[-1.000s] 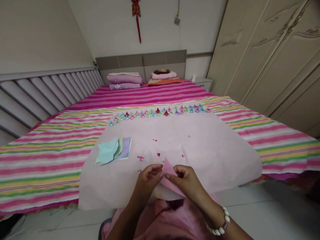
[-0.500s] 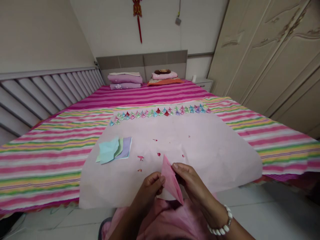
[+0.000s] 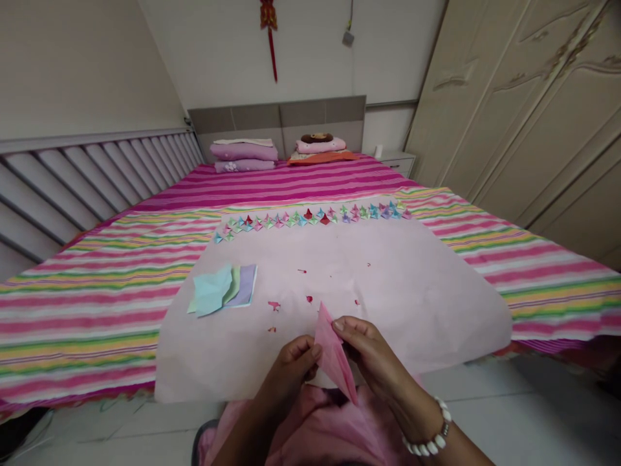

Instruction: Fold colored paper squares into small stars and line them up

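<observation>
A pink sheet of folded paper (image 3: 334, 353), pointed at the top, is held up between my two hands above the near edge of the pale board. My left hand (image 3: 294, 367) pinches its left edge between thumb and fingers. On the other side, my right hand (image 3: 371, 353), with a white bead bracelet on the wrist, grips the upper right edge; some of its fingers are hidden behind the paper. Left of my hands lies a small stack of coloured paper (image 3: 213, 290), light blue on top, with green and purple beneath.
The pale sheet (image 3: 427, 291) covers the near part of the striped bed (image 3: 543, 278). Rows of small folded paper pieces (image 3: 291, 220) in many colours line its far edge. Small red marks (image 3: 274, 305) dot its middle. Wardrobe doors (image 3: 524, 116) stand at the right, a railing (image 3: 97, 168) at the left.
Both hands keep their hold on the pink paper with almost no movement. The whole view has shifted very slightly.
</observation>
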Motion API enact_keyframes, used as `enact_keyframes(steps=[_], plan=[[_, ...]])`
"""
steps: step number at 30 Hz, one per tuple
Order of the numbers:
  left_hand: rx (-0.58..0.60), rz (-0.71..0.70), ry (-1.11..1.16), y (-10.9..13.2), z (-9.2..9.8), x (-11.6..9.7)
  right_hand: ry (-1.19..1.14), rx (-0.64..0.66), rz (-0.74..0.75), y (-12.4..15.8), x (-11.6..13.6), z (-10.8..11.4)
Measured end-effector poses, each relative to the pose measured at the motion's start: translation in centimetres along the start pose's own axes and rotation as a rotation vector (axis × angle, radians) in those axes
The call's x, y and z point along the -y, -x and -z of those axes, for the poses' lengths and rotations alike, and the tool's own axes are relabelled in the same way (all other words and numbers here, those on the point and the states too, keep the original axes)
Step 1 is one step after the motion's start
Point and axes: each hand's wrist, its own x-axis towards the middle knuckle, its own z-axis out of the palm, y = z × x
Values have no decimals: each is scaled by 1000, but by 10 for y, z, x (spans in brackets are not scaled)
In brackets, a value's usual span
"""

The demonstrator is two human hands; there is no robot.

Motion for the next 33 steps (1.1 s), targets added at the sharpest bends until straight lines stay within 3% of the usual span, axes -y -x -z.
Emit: enact_keyframes(steps=[24, 33], plan=[[-8, 20, 1, 0, -2, -2, -24, -23, -27, -2, 3, 0], [-116, 3, -97, -7, -2, -4, -24, -35, 2, -4, 1, 2]])
